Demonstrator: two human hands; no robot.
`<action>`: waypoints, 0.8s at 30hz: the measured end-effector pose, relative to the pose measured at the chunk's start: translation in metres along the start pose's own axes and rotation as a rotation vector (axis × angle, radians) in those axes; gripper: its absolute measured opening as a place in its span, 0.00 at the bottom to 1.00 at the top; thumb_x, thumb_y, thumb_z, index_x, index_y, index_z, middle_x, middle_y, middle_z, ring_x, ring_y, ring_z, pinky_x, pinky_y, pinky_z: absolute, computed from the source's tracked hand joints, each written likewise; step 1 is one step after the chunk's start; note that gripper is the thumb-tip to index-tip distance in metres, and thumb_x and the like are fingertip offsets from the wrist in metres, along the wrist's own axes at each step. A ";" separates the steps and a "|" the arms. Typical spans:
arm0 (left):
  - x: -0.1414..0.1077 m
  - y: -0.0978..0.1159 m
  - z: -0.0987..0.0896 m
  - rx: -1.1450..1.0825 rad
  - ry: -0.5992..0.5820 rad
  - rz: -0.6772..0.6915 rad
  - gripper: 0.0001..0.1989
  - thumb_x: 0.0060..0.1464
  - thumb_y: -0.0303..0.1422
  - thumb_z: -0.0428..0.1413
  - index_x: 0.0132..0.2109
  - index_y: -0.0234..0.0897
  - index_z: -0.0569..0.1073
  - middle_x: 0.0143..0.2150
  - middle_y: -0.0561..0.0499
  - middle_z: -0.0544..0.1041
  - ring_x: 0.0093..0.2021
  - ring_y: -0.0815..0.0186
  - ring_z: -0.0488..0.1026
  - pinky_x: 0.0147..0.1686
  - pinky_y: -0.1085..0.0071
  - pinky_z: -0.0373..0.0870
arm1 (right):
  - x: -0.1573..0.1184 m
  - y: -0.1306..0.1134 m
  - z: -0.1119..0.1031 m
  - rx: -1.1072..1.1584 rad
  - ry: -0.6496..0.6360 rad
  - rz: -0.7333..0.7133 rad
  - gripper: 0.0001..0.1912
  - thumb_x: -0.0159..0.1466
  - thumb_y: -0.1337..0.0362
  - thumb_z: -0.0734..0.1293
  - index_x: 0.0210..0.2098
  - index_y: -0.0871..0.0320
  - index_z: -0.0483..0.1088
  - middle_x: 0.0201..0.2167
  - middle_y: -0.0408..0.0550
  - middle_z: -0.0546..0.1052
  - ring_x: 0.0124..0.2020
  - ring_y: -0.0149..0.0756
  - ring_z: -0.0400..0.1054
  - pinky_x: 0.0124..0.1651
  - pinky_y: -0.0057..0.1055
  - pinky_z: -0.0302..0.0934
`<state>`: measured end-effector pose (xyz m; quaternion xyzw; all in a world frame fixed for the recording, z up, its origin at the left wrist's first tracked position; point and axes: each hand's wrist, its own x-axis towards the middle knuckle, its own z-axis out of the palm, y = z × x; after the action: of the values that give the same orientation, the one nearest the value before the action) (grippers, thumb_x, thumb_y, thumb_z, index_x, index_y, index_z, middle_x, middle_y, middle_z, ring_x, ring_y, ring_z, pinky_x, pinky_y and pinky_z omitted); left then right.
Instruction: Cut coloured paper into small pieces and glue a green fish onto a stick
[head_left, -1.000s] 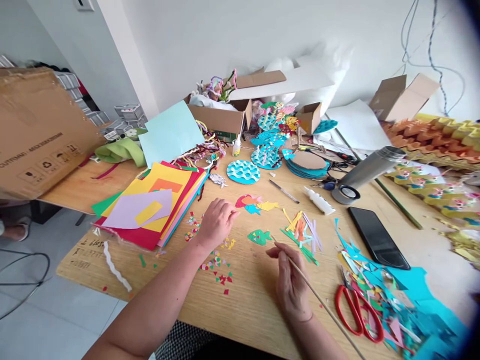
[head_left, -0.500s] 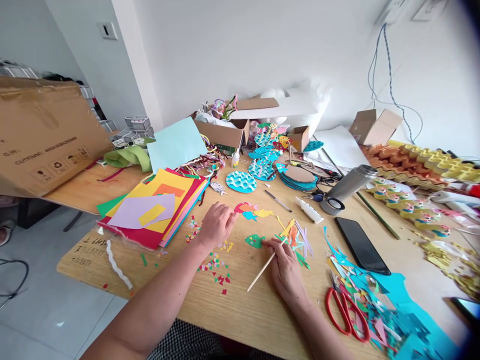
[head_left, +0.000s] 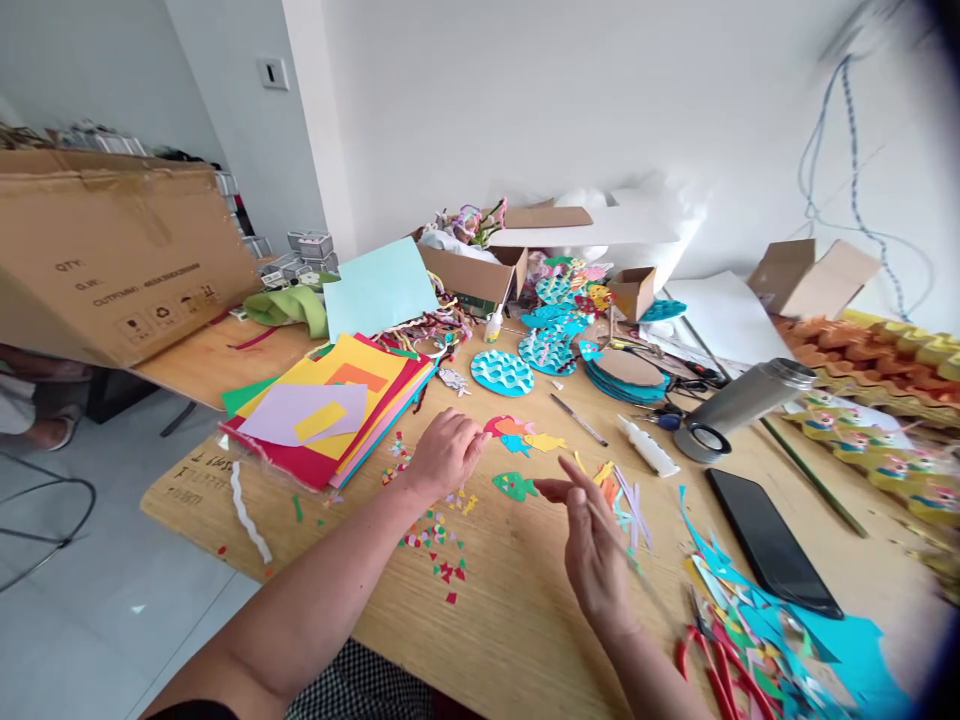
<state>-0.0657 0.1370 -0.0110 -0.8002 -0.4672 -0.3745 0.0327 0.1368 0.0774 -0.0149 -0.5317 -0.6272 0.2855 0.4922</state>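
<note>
Near the middle of the table, my left hand [head_left: 448, 455] is closed, its fingers curled together beside several paper fish. Whatever those fingers hold, if anything, is hidden. My right hand [head_left: 596, 555] grips a thin wooden stick [head_left: 637, 568], smeared by motion and slanting down to the right. Its index finger points at the tail of a green paper fish [head_left: 513, 487] with small coloured pieces on it. Beyond lie a red and orange fish [head_left: 504, 426], a blue fish [head_left: 515, 445] and a yellow fish [head_left: 545, 441]. Small paper confetti [head_left: 435, 535] is scattered by my left wrist.
Coloured paper sheets [head_left: 300, 415] are stacked at left. Paper strips [head_left: 636, 510], a glue bottle [head_left: 648, 447], a pen [head_left: 579, 419], a phone [head_left: 772, 545], a steel flask [head_left: 754, 395], red-handled scissors [head_left: 720, 665] and blue scraps [head_left: 847, 650] lie at right.
My right hand has lifted and turned, swinging the stick from lower left to lower right. My left hand stays beside the fish. The whole view has shifted a little.
</note>
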 end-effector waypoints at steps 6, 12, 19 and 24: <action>0.000 -0.002 0.000 0.011 -0.002 -0.026 0.12 0.64 0.33 0.42 0.34 0.38 0.68 0.31 0.49 0.73 0.36 0.62 0.66 0.39 0.64 0.64 | 0.002 -0.012 0.024 0.313 -0.046 0.112 0.20 0.67 0.53 0.56 0.35 0.59 0.72 0.23 0.43 0.68 0.24 0.31 0.63 0.29 0.31 0.59; 0.001 -0.003 -0.001 -0.018 0.037 -0.030 0.12 0.64 0.32 0.43 0.33 0.38 0.67 0.31 0.49 0.73 0.36 0.62 0.67 0.39 0.64 0.64 | -0.020 -0.002 0.034 0.371 -0.211 0.138 0.15 0.65 0.56 0.60 0.28 0.58 0.67 0.24 0.42 0.66 0.23 0.30 0.60 0.24 0.28 0.56; 0.002 -0.003 -0.004 -0.033 0.035 -0.047 0.12 0.64 0.33 0.42 0.33 0.39 0.67 0.32 0.49 0.73 0.36 0.62 0.68 0.39 0.64 0.65 | -0.027 0.001 0.027 0.284 -0.371 0.003 0.16 0.66 0.60 0.57 0.23 0.57 0.63 0.22 0.41 0.64 0.24 0.30 0.59 0.27 0.29 0.54; 0.003 -0.003 -0.004 -0.039 0.055 -0.053 0.13 0.64 0.33 0.42 0.33 0.39 0.67 0.31 0.48 0.73 0.36 0.62 0.68 0.38 0.64 0.64 | -0.030 0.009 0.023 0.344 -0.193 -0.018 0.15 0.64 0.62 0.54 0.21 0.54 0.57 0.18 0.39 0.60 0.19 0.30 0.53 0.20 0.28 0.49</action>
<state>-0.0697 0.1392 -0.0071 -0.7773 -0.4798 -0.4063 0.0201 0.1176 0.0548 -0.0401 -0.4042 -0.6184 0.4337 0.5158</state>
